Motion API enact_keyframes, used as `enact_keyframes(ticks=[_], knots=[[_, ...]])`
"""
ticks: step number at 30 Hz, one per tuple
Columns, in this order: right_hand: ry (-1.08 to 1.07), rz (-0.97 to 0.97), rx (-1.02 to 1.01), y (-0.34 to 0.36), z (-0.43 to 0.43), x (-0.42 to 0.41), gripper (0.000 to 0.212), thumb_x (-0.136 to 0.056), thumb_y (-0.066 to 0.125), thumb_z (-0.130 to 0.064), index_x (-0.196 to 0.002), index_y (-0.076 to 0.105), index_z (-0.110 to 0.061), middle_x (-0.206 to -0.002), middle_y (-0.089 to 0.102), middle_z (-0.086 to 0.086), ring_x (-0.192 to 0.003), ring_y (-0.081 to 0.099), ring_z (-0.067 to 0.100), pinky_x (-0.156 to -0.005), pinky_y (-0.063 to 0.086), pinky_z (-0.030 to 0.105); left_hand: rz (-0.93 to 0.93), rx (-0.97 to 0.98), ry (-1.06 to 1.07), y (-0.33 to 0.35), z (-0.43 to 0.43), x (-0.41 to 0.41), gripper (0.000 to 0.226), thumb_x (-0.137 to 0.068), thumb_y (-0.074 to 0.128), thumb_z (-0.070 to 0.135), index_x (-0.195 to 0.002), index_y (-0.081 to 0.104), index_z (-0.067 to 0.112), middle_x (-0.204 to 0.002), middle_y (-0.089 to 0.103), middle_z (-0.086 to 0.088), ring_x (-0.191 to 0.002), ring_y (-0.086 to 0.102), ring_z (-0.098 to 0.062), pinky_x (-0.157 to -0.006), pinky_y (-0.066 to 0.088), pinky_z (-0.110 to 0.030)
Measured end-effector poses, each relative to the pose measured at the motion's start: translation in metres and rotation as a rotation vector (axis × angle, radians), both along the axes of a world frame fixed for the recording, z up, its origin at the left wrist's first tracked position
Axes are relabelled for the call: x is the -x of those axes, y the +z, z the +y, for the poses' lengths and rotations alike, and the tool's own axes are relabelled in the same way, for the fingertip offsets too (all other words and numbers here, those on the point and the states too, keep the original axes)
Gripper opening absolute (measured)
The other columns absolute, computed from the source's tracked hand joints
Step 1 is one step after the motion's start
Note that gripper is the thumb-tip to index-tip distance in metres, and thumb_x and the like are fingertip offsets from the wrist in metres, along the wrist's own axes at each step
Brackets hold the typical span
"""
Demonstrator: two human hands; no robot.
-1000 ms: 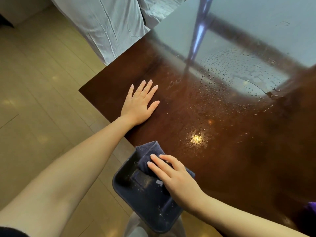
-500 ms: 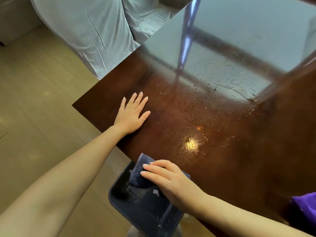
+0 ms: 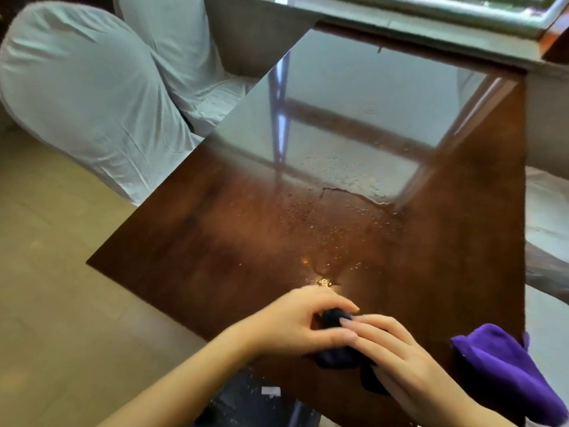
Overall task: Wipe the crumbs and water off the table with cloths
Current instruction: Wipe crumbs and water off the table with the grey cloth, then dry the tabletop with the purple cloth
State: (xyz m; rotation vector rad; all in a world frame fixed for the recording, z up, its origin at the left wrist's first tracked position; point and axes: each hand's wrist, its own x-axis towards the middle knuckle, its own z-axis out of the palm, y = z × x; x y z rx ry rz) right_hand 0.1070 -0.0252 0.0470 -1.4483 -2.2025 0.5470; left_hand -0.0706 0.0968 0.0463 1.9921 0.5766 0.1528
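The glossy dark brown table (image 3: pixel 215 248) fills the view. Water drops and a puddle (image 3: pixel 348 198) lie across its middle, with a few small crumbs (image 3: pixel 323 282) just beyond my fingers. Both hands meet at the near edge on a dark blue cloth (image 3: pixel 335 355). My left hand (image 3: pixel 295 325) pinches its upper part; my right hand (image 3: pixel 409 362) grips its lower part. Most of the cloth is hidden under my hands. A purple cloth (image 3: pixel 505 368) lies on the table at the near right.
A dark blue bin (image 3: pixel 255 402) with crumbs inside sits below the near table edge. Chairs in white covers (image 3: pixel 92 97) stand at the left on the tan floor. A window ledge (image 3: pixel 431 23) runs along the far side.
My left hand has left the table surface and come over to take hold of the dark blue cloth. The cloth has moved off the bin onto the table edge. The view has tilted up.
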Motion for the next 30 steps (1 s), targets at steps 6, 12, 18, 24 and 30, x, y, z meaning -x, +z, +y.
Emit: enact_keyframes(ticks=[6,12,18,24,30], knots=[[-0.274,0.090,0.236,-0.024,-0.068,-0.053,0.037,-0.088,0.059,-0.007,-0.122,0.054,-0.018,-0.129,0.037,-0.027,-0.123,0.035,-0.011,-0.105,0.022,0.003,0.033,0.035,-0.121,-0.028,-0.057,-0.063,0.058,-0.070,0.075,0.035,-0.121,0.049,0.030,-0.118,0.058,-0.001,-0.111,0.050,-0.008,-0.097,0.041,-0.026],[-0.570,0.220,0.447,-0.058,-0.114,-0.083,0.026,-0.092,0.051,0.001,-0.109,0.059,-0.017,-0.116,0.054,-0.018,-0.109,0.043,-0.018,-0.090,0.034,-0.001,0.218,-0.009,-0.091,-0.058,-0.120,-0.113,0.050,-0.073,0.067,0.022,-0.119,0.048,0.018,-0.121,0.052,-0.007,-0.115,0.043,-0.021,-0.097,0.036,-0.030],[-0.287,0.004,0.387,-0.072,-0.136,-0.094,0.047,-0.081,0.062,-0.022,-0.126,0.047,-0.020,-0.135,0.037,-0.019,-0.126,0.027,-0.008,-0.111,0.020,0.012,0.370,-0.217,-0.183,-0.068,-0.135,-0.119,0.043,-0.075,0.056,0.013,-0.117,0.046,0.017,-0.120,0.047,-0.008,-0.114,0.040,-0.026,-0.093,0.040,-0.042],[-0.398,-0.012,0.290,-0.073,-0.139,-0.104,0.052,-0.085,0.051,-0.052,-0.132,0.042,-0.031,-0.142,0.032,-0.020,-0.134,0.022,-0.008,-0.113,0.016,0.013,0.289,-0.355,-0.163,-0.072,-0.125,-0.120,0.038,-0.079,0.055,0.033,-0.115,0.050,0.021,-0.118,0.051,0.000,-0.111,0.042,-0.020,-0.094,0.037,-0.031],[-0.728,-0.026,-0.015,-0.054,-0.128,-0.147,0.034,-0.086,0.052,-0.031,-0.116,0.056,-0.015,-0.110,0.062,0.003,-0.104,0.053,0.016,-0.095,0.040,0.026,0.138,-0.396,0.035,-0.064,-0.108,-0.163,0.052,-0.082,0.057,0.032,-0.130,0.042,0.019,-0.128,0.049,-0.003,-0.116,0.043,-0.021,-0.099,0.037,-0.032]])
